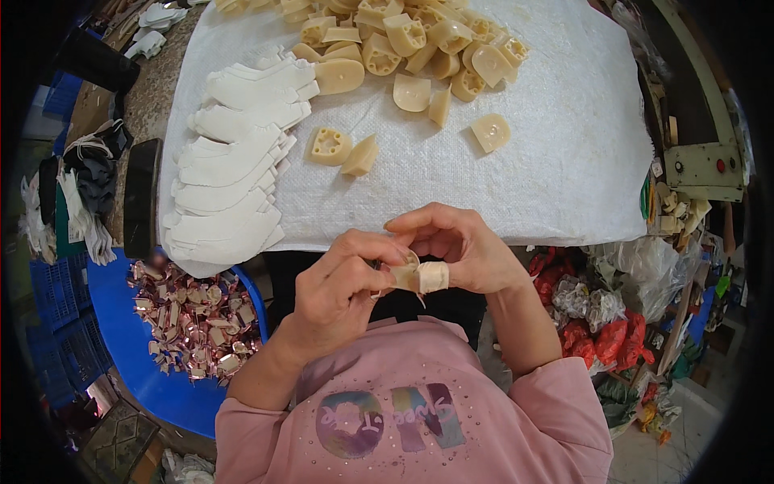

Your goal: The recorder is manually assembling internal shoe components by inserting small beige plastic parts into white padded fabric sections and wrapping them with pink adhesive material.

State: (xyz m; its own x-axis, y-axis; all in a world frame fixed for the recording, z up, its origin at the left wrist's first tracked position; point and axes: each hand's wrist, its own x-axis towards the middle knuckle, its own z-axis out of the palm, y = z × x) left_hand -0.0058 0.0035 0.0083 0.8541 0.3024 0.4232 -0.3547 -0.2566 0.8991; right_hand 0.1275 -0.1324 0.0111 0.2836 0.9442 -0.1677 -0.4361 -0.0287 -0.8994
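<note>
In front of my chest, just off the table's near edge, both hands meet on a small beige shoe heel [405,276]. My left hand [343,278] pinches it from the left, with thumb and fingers closed. My right hand [468,246] curls in from the other side, its thumb wrapped in a cream band and pressed to the piece. Thin pale strands hang below the fingers. Part of the heel is hidden by the fingertips. Nearest on the table are two loose beige heels [329,147] and a fanned stack of white cut pieces [230,165].
A heap of beige heels [383,52] lies at the far side of the white-covered table [484,189]. At lower left, a blue basin [173,407] holds many shiny pink-wrapped pieces. A dark phone-like slab [143,198] borders the cloth. Red and clear plastic bags [617,343] crowd the right.
</note>
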